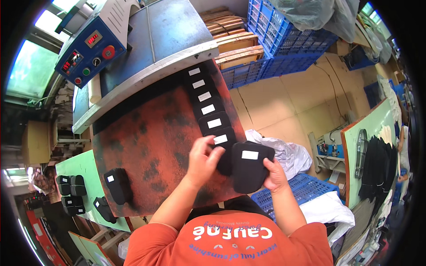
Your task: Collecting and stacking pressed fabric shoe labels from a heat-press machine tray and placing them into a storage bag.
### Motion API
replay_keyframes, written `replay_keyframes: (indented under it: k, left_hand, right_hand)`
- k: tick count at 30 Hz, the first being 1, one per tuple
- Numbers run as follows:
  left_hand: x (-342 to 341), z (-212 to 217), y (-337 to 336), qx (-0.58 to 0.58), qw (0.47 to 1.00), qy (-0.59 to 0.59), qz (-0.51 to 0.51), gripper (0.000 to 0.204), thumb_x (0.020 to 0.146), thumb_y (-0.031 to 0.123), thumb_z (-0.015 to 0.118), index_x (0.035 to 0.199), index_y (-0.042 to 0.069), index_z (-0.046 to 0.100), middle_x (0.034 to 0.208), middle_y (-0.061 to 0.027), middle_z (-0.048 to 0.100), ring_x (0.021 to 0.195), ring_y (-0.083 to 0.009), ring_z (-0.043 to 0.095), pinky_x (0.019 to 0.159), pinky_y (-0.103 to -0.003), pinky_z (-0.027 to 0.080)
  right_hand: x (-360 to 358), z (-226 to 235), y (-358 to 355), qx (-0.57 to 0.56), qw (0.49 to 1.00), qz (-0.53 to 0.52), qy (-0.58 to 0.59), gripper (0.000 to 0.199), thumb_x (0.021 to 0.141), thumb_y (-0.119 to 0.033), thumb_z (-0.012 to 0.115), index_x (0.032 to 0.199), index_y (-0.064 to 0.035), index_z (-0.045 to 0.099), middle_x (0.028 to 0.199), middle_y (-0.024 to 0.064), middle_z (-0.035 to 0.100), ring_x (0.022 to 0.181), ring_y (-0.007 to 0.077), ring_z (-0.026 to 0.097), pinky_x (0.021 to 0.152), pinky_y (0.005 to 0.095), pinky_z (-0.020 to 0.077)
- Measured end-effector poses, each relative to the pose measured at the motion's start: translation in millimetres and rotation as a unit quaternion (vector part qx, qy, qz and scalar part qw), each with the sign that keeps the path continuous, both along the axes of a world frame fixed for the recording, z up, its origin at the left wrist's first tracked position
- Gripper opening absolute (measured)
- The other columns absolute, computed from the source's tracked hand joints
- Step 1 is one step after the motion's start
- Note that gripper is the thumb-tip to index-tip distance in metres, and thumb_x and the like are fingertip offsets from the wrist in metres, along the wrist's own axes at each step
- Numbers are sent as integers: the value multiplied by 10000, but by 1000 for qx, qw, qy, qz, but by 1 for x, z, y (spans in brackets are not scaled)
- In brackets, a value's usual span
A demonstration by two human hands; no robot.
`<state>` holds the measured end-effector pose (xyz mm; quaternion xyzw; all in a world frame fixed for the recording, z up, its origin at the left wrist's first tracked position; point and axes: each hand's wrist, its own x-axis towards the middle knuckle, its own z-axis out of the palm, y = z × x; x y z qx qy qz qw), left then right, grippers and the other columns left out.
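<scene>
right hand clamped on a black labelled pad at the near end of the pad row, left hand fingers spread, steadying the last pad so they overlap

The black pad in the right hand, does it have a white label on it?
Yes, the black pad held by the right hand shows a white rectangular label near its top.

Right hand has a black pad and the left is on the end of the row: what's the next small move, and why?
Probably lay the black pad from the right hand down overlapping the row of labelled pads, just below the last one. The left hand rests on that end pad, and each pad laps the next.
</scene>
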<state>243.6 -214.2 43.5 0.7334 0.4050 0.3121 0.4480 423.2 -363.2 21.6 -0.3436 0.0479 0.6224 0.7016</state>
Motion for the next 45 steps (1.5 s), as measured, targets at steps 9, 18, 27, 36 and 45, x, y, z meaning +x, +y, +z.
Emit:
replay_keyframes:
  k: [9,18,27,36,45]
  left_hand:
    - [-18,-12,-15,-221,972,-57,60,165,797,-2,635,939,12,552,762,-7,562,633,-61,540,546,-192,454]
    - [-22,9,-56,-317,933,-167,-19,184,821,49,635,982,-5,563,746,-9,586,636,-45,542,551,-176,448]
    - [-41,-9,-49,-20,998,17,-50,322,771,21,661,1052,-15,508,828,-36,539,600,-71,506,538,-209,442]
    - [-55,-9,96,-228,954,-154,117,142,843,134,586,731,50,564,603,31,500,476,-45,417,426,-216,328]
    - [-64,-6,206,172,944,189,207,337,774,241,661,788,-83,571,737,-232,600,724,-349,602,655,-401,440]
  right_hand:
    - [26,13,-28,51,998,-14,22,551,809,-280,575,1276,-22,437,1265,145,501,1170,306,476,1016,446,343]
    - [-22,12,-30,6,998,-15,-66,471,836,-234,633,1224,-20,474,1196,93,546,1111,217,515,958,361,405]
    - [-2,27,-39,35,995,-89,-19,502,816,-253,649,1225,-17,481,1211,119,541,1124,268,513,981,417,391]
    - [-52,35,75,110,989,-48,85,510,915,-341,467,1285,5,402,1294,151,467,1200,301,445,1031,447,326]
    - [-82,24,148,91,992,20,82,379,868,-130,582,1227,-70,475,1197,79,539,1124,222,501,977,393,397]
